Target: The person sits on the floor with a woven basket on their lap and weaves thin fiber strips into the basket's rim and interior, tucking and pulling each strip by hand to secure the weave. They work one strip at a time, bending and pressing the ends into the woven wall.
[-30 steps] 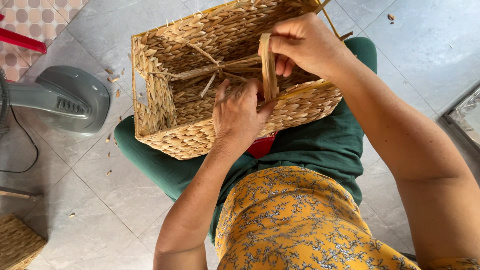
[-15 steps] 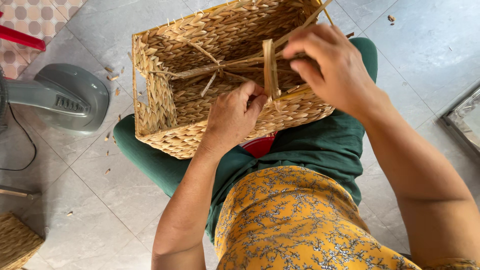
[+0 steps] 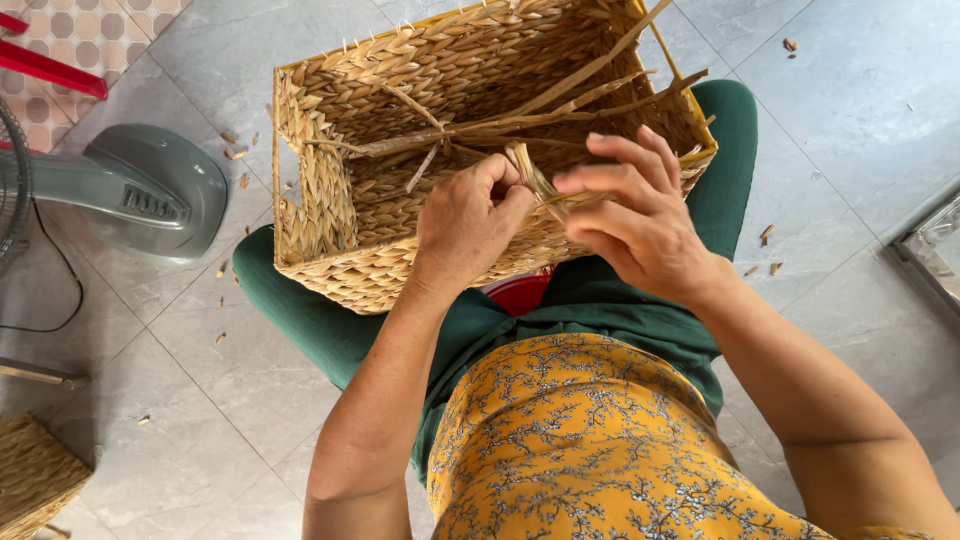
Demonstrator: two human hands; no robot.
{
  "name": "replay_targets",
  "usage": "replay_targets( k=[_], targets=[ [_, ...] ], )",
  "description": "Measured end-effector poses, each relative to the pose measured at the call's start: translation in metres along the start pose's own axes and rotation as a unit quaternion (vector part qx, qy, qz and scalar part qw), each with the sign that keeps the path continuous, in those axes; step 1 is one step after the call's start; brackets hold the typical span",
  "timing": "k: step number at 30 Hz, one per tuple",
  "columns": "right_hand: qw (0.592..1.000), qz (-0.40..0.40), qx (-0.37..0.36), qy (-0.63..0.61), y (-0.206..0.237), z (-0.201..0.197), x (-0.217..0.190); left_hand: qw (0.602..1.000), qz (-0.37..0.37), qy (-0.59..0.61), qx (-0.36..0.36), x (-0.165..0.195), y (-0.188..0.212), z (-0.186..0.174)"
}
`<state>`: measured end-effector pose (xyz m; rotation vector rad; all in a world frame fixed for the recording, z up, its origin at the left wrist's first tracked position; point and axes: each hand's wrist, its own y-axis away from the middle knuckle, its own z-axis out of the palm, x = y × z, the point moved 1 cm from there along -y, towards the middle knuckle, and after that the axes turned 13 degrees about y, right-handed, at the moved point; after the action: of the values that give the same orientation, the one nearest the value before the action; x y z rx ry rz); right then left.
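1. A grey fan base (image 3: 150,195) sits on the tiled floor (image 3: 850,90) to the left of the woven basket (image 3: 400,120), with a red bar (image 3: 50,68) beyond it and a second piece of wickerwork (image 3: 35,475) at the lower left corner. Bits of straw litter the tiles.
2. The woven basket rests on the person's lap, across green trousers (image 3: 330,320), its open mouth facing up; loose straw strands (image 3: 480,128) cross its inside and stick out past the far right corner.
3. The near rim of the basket lies under both hands; a metal-edged object (image 3: 930,250) borders the right side, and open tiles lie between it and the basket.
4. The left hand (image 3: 470,225) is closed, pinching the straw strip (image 3: 535,180) at the near rim. The right hand (image 3: 630,215) holds the same strip between thumb and forefinger, its other fingers spread.
5. Half a second ago the strip stood upright above the rim with the right hand higher; now it is bent down and both hands meet at the rim.
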<state>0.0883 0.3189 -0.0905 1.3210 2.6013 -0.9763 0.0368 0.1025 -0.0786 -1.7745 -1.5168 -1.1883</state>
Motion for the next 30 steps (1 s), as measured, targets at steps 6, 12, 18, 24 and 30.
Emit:
replay_targets(
  k=[6,12,18,24,30],
  targets=[
    [0.948,0.071,0.028,-0.308,0.038,-0.048,-0.012,0.996,-0.057,-0.068,-0.028,0.004,-0.004,0.004],
    [0.987,0.09,-0.002,-0.134,0.033,-0.047,-0.014,0.997,-0.054,-0.055,-0.03,0.006,-0.001,0.003],
    [0.999,-0.016,0.028,0.001,0.017,0.012,-0.01,0.996,-0.051,-0.058,-0.034,0.005,-0.001,0.002],
    [0.927,0.199,0.06,-0.313,0.049,0.015,0.023,0.992,0.108,0.051,-0.045,0.001,0.009,-0.011],
    [0.961,0.18,0.038,-0.208,0.064,0.001,0.002,0.953,0.302,-0.023,0.021,-0.008,0.022,-0.012]
  ],
)
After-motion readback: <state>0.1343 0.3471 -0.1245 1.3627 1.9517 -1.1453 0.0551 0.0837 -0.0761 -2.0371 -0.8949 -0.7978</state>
